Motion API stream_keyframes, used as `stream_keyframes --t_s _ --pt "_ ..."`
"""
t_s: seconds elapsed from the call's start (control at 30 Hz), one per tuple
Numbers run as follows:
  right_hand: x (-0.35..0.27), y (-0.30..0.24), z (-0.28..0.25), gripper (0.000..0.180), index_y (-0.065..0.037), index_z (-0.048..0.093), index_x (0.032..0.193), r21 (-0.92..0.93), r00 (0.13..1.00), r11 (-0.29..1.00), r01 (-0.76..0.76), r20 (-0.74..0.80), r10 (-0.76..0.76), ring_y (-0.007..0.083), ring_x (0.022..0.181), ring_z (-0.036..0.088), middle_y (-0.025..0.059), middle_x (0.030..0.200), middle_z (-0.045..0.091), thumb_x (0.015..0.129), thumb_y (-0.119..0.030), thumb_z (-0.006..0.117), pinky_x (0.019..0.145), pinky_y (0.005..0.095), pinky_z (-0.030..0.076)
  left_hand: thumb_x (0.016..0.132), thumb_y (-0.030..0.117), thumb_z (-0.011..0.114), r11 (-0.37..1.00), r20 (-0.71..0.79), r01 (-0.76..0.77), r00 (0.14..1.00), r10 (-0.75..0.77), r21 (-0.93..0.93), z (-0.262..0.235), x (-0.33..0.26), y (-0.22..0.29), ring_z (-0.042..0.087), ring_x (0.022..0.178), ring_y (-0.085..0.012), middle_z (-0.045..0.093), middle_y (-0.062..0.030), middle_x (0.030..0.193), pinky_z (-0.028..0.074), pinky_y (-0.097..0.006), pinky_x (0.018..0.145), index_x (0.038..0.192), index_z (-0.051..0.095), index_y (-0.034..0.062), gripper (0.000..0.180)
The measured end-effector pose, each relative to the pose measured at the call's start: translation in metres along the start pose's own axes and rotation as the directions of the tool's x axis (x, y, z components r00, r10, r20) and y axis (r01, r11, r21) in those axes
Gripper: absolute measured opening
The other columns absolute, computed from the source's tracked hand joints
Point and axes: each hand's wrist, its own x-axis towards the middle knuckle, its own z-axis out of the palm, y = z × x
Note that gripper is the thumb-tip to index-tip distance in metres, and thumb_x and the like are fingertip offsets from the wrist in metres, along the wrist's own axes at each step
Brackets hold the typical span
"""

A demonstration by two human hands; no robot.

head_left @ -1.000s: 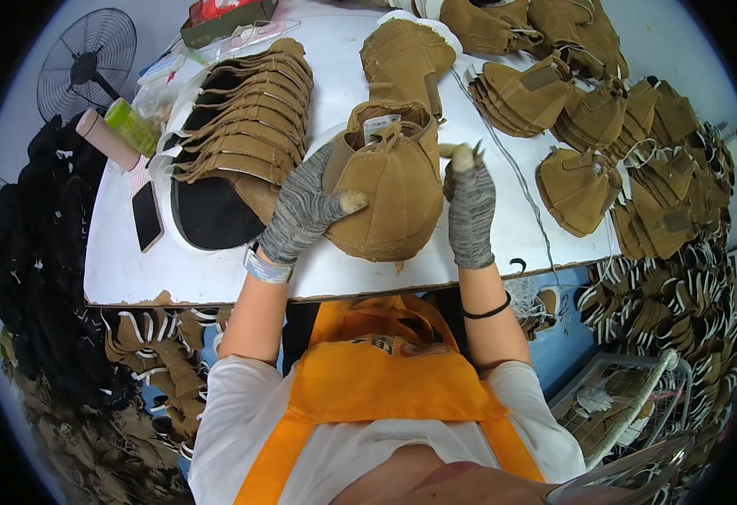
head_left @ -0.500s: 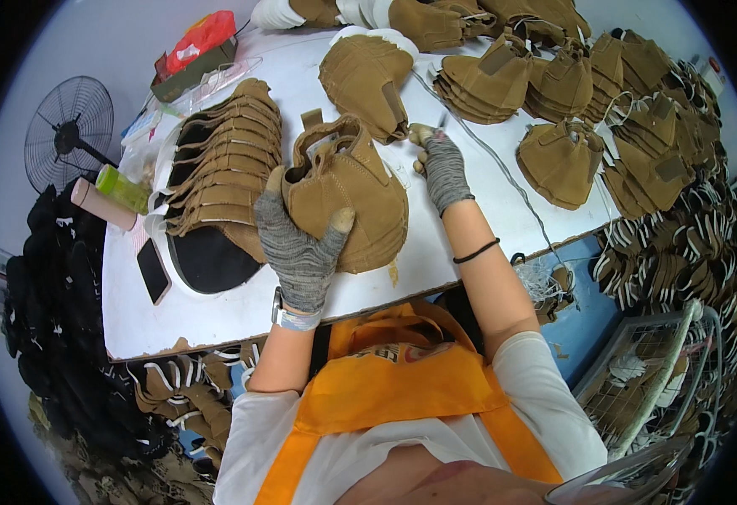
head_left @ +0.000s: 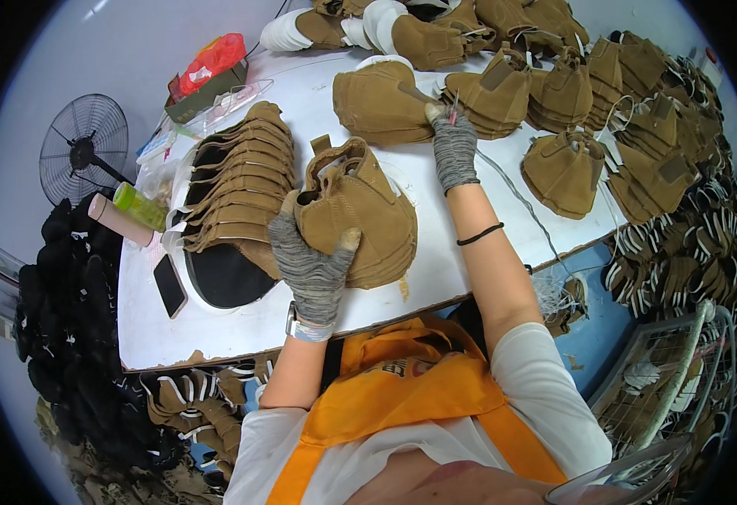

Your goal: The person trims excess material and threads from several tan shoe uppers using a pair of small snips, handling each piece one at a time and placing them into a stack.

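While the left hand [head_left: 311, 268], in a grey knit glove, is closing around the near edge of a tan suede shoe upper [head_left: 353, 210], fingers spread over the leather and thumb hooking its right side, the piece is sitting on top of a small stack of like pieces at the front of the white table [head_left: 217, 324]. That grip looks meant to pin the top piece so it does not slide off the stack. The right hand [head_left: 452, 145], gloved the same, is reaching well away toward the far middle of the table, fingers pinching shut on a thin stick-like tool [head_left: 453, 107] with a reddish tip; what kind of tool it is I cannot tell. It is resting just beside a second tan upper [head_left: 378, 101], touching or nearly touching its right edge.

Around the work: a long fanned row of uppers [head_left: 238, 181] is lying to the left, overlapping a dark oval piece [head_left: 221, 273]. More uppers [head_left: 566, 164] are crowding the right and far edges, leaving only a narrow bare strip between the hands. A thin cord [head_left: 524, 206] is running across the table under the right forearm and could snag a sleeve or wrist. A phone [head_left: 170, 284] is lying at the left front, with a green bottle [head_left: 139, 206] and a pinkish tube [head_left: 117, 220] beside it. A fan [head_left: 82, 147] is standing off the left edge, and a red bag on a box [head_left: 208, 67] is sitting at the far left.
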Motion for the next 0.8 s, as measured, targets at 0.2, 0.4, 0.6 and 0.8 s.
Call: stream_keyframes --t_s 0.2,0.4,0.6,0.8 --pt "-0.004 -0.051 -0.048 0.034 0.001 0.064 0.093 -0.215 0.977 0.953 0.213 0.045 -0.208 0.0293 0.073 0.058 0.0160 0.079 0.063 0.084 -0.032 0.063 0.071 0.0369 0.046 0.070 0.044 0.078 0.999 -0.006 0.002 1.000 -0.003 -0.035 0.003 0.001 0.001 0.051 0.103 -0.0278 0.050 -0.0149 0.112 0.042 -0.038 0.090 0.127 0.043 -0.0015 0.082" --pt "-0.023 -0.064 -0.119 0.034 -0.003 0.064 0.091 -0.409 0.946 0.889 0.205 -0.152 -0.288 0.0158 0.073 0.055 0.0063 0.079 0.061 0.085 -0.037 0.065 0.071 0.0295 0.047 0.072 0.042 0.076 0.995 -0.034 -0.033 0.999 0.037 0.092 0.001 0.000 0.009 0.048 0.106 -0.0297 0.050 -0.0161 0.114 0.038 -0.042 0.095 0.129 0.042 -0.0014 0.079" --pt "-0.060 -0.050 -0.160 0.028 0.002 0.063 0.093 -0.028 0.951 0.992 0.121 -0.282 -0.123 0.0169 0.077 0.054 0.0090 0.081 0.062 0.088 -0.026 0.064 0.074 0.0297 0.045 0.075 0.034 0.074 0.967 0.112 -0.252 0.962 0.247 0.028 0.002 -0.017 0.079 0.048 0.110 -0.0308 0.052 -0.0150 0.116 0.035 -0.044 0.097 0.124 0.051 0.0048 0.061" --pt "-0.075 -0.031 -0.184 0.031 0.002 0.060 0.099 -0.320 0.918 0.920 0.224 -0.247 -0.309 0.0191 0.085 0.056 0.0080 0.093 0.061 0.088 -0.026 0.063 0.083 0.0308 0.045 0.083 0.014 0.065 0.940 0.686 0.146 0.719 0.112 -0.307 0.066 -0.068 0.087 0.053 0.105 -0.0290 0.059 -0.0115 0.108 0.042 -0.039 0.092 0.111 0.060 0.0057 0.030"
